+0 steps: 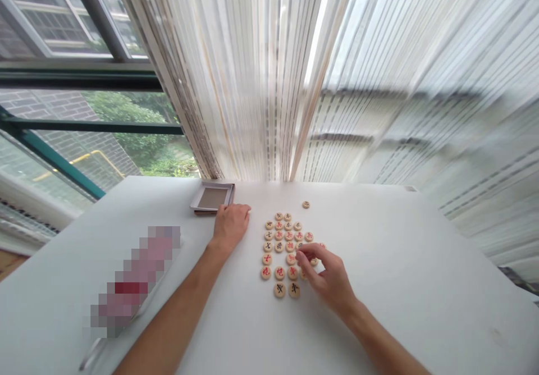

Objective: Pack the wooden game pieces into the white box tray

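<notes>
My left hand (pixel 231 223) rests on the white table (pixel 404 251), its fingers curled in loosely and nothing visible in them. It lies just in front of an open shallow box (pixel 213 197). Over the right side of a cluster of round wooden Chinese chess pieces (pixel 279 273), my right hand (pixel 328 277) has its thumb and index finger brought together in a pinch. Whatever is between those fingertips is hidden. Red and black characters mark the pieces, set in rough rows; my right hand covers several of them. One piece (pixel 306 205) lies apart at the back.
A long blurred pinkish object (pixel 135 282) lies at the left of the table. Hanging string curtains (pixel 269 83) run along the far edge. Beyond the window frame (pixel 92 125) at the left are greenery and a brick wall.
</notes>
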Motion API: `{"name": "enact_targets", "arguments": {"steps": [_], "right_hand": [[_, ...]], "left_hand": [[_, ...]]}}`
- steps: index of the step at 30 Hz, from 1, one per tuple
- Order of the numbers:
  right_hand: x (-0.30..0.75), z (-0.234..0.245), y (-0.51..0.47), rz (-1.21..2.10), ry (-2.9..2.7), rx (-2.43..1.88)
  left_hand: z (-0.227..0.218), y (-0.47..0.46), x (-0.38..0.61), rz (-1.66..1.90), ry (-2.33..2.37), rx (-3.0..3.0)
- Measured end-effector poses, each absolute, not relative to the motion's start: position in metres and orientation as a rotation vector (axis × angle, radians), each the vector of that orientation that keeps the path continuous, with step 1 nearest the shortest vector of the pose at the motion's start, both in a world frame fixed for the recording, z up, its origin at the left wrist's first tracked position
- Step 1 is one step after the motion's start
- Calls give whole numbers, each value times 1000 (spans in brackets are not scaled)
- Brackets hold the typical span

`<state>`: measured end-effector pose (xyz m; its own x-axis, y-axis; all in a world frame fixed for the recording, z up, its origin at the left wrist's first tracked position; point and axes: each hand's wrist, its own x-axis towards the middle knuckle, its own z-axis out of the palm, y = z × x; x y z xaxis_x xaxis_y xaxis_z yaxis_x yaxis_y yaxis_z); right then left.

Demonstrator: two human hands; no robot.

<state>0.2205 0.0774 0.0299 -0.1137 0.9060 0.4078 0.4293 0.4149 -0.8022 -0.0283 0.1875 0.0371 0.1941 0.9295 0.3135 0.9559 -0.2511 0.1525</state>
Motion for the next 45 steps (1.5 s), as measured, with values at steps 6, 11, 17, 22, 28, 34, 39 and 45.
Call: {"name": "enact_targets", "arguments": {"steps": [6,11,17,22,28,34,39,45], "right_hand": [[221,30,79,611,-1721,-1154],[221,33,79,596,-1732,-1129],[222,34,80,625,-1722,-1137],[221,34,79,628,-1714,-1090],[219,39,76,632,-1748,-984],[215,38,71,668,-1809,-922],[214,34,71,658,-1806,-922],[211,34,69,682,-1819,-875]], "left_hand": [[38,199,-27,-501,-1826,-2491],[37,210,-31,-525,-1857,-2563],[52,207,-25,-697,-1841,-2670],[72,166,-3,-1244,-1656,-3130],[55,117,10,-1831,-1802,-3561],[33,98,12,-2361,-1826,-3458],[32,92,12,-2531,-1813,-3399],[27,87,9,-2591,-1909,-3285]]}}
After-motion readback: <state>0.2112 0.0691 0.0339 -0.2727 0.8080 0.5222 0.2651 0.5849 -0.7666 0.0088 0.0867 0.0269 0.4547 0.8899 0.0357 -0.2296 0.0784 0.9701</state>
